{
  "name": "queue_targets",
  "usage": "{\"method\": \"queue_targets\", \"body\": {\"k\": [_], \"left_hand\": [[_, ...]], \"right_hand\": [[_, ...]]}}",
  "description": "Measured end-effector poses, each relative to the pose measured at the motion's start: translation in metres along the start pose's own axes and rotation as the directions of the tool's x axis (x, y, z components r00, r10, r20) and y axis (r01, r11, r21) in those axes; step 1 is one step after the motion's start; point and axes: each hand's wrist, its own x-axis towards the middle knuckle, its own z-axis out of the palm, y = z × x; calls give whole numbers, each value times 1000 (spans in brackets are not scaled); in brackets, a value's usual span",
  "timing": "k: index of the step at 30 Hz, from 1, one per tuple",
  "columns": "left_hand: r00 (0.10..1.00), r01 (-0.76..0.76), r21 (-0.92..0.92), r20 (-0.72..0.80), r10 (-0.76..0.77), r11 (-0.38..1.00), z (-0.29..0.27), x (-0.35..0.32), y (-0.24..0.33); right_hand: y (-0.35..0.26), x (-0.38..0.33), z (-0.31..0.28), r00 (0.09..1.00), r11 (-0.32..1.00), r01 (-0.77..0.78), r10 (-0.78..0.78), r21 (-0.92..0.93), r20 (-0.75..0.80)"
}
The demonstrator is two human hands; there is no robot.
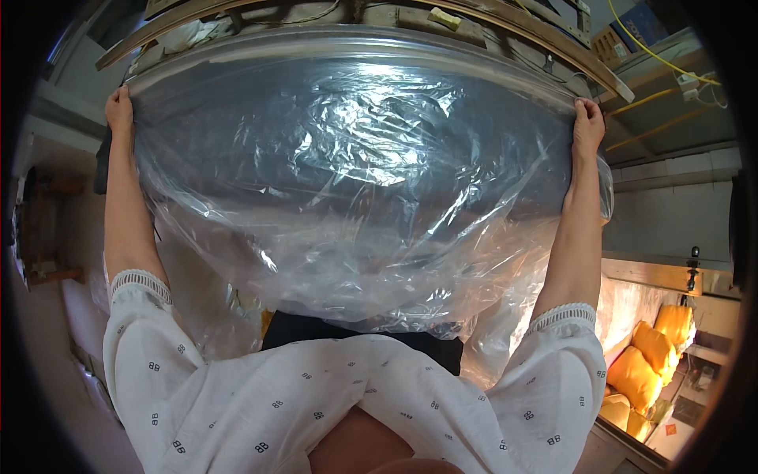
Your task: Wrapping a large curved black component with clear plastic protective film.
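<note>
A wide sheet of clear plastic film (379,213) stretches between my outspread arms, its surface wrinkled and shining under the light. At its far left corner my left hand (119,110) is closed, fingers pinching the film's edge. My right hand (588,126) pinches the same far edge at the right corner, thumb and fingers pressed together. The film drapes over a dark grey surface and hangs down toward my body in loose folds. Whether it has one layer or more I cannot tell.
Beyond the film runs a long wooden rail (545,52), with a small yellow block (445,19) behind it. Yellow cables (659,39) hang at the upper right. Stuffed yellow bags (643,367) sit low on the right. A wooden shelf (59,275) is at the left.
</note>
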Motion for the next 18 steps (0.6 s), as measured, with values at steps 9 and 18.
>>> {"method": "queue_targets", "body": {"k": [9, 18], "left_hand": [[995, 76, -2, 68, -76, 997, 21, 47, -27], [965, 260, -393, 111, -235, 882, 20, 53, -42]], "right_hand": [[5, 18, 4, 998, 943, -29, 9, -331, -63], [12, 22, -2, 982, 951, -87, 31, -297, -187]]}}
